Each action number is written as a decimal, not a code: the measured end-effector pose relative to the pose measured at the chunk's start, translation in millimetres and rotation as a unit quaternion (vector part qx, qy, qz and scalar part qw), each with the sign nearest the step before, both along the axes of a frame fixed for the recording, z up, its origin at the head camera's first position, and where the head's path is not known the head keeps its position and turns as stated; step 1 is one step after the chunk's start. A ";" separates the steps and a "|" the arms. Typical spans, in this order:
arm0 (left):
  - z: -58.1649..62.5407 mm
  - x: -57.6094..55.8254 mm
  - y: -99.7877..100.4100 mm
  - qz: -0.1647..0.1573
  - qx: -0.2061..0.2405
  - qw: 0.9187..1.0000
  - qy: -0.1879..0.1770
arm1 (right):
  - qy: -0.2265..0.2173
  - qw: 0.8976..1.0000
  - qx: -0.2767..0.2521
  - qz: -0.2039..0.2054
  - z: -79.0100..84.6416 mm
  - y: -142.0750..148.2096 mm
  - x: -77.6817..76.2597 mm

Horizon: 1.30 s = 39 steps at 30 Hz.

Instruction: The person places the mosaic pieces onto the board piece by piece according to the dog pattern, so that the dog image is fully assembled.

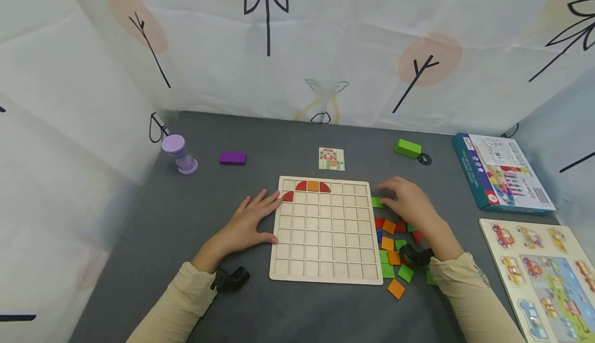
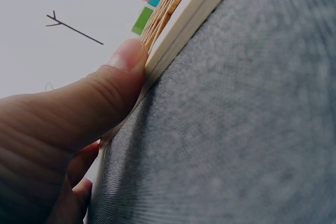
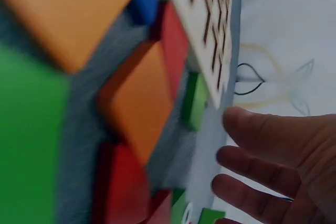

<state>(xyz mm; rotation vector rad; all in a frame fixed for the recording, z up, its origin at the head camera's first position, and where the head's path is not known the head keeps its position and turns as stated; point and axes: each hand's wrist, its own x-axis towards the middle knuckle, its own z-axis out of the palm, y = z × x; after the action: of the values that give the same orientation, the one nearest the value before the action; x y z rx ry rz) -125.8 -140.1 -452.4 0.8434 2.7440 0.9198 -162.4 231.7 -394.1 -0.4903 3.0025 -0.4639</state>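
A pale wooden grid board [image 1: 331, 239] lies on the grey table. Along its top rows sit an orange square [image 1: 313, 186] and several red rounded pieces [image 1: 288, 196]. My left hand [image 1: 248, 225] rests at the board's left edge with fingers spread; in the left wrist view its thumb [image 2: 123, 72] touches the side of the board. Off the board's upper right edge hovers my right hand [image 1: 409, 203], above loose coloured pieces. Its thumb and fingers are apart with nothing visible between them in the right wrist view. A green piece [image 1: 377, 202] lies just beside it.
Loose orange squares [image 1: 396, 289], green and red pieces lie right of the board. Behind it is a small pattern card [image 1: 331, 158]. A purple block [image 1: 233, 158] and hourglass [image 1: 179, 154] stand left; a green block [image 1: 407, 148], a box [image 1: 504, 172] and a picture puzzle [image 1: 539, 276] are right.
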 end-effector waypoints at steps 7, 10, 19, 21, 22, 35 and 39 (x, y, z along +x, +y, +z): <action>-2.7 0.0 -1.6 0.004 -0.002 1.000 -0.001 | -0.020 0.999 0.039 0.019 -11.6 6.1 0.4; -4.3 0.0 -1.9 0.002 -0.002 1.000 0.001 | -0.016 0.998 0.050 0.022 -12.3 3.2 0.7; -5.8 -0.2 -2.4 0.003 -0.001 1.000 0.003 | 0.001 0.999 0.037 -0.010 -4.5 -1.6 2.1; -4.9 -0.5 -1.5 0.001 0.000 1.000 0.004 | 0.007 1.000 0.029 -0.004 -1.6 -7.5 1.3; -4.3 -0.5 -1.0 0.000 0.001 1.000 0.004 | 0.010 1.000 0.025 0.001 0.2 -11.1 1.1; 1.3 0.1 -0.2 -0.002 0.001 1.000 -0.003 | 0.053 0.992 0.032 0.114 10.2 -110.5 2.1; 0.6 -0.2 -0.8 0.000 0.002 1.000 -0.004 | 0.054 0.986 0.053 0.150 5.0 -148.5 5.1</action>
<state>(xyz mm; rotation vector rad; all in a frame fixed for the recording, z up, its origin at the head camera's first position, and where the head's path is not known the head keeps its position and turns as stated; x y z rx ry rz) -125.9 -140.9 -451.8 0.8392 2.7371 0.9262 -157.3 83.3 -389.1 -0.9674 2.9555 -0.2611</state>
